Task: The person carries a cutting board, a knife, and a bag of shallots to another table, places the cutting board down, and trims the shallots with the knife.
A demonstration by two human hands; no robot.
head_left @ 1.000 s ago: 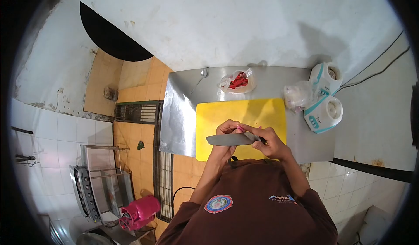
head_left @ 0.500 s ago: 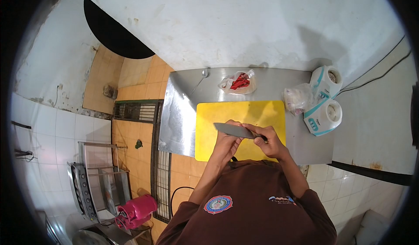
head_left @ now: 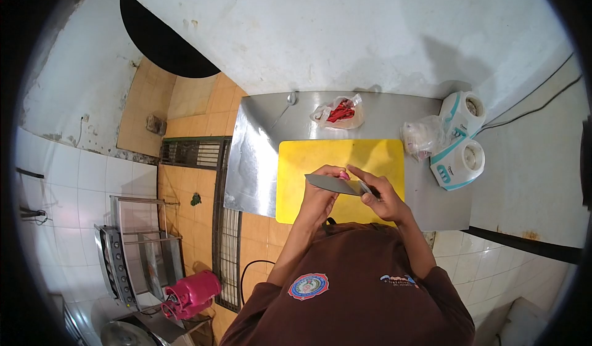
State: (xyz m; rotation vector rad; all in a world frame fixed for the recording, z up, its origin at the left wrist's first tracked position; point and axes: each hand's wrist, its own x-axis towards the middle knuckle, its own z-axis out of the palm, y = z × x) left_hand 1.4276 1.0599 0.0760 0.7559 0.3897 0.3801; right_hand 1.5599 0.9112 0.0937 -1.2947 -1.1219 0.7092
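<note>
My right hand (head_left: 387,201) is closed around the handle of a kitchen knife (head_left: 332,184), with its index finger stretched out past the blade. The broad grey blade points left and crosses in front of my left hand (head_left: 317,203). Between the fingertips of that left hand is a small pinkish-purple bulb that looks like a shallot (head_left: 344,175); the blade and fingers hide part of it. Both hands are held above the near half of a yellow cutting board (head_left: 296,161).
The board lies on a steel table (head_left: 253,179). Behind it are a plastic bag of red chillies (head_left: 341,111) and a spoon (head_left: 291,99). At right stand a clear plastic bag (head_left: 422,137) and two white-and-teal blender bases (head_left: 459,164). A pink gas cylinder (head_left: 194,293) is on the lower left.
My right index finger has lifted and straightened away from my left fingertips. The pinkish bulb now shows between the hands. The knife blade has tilted slightly.
</note>
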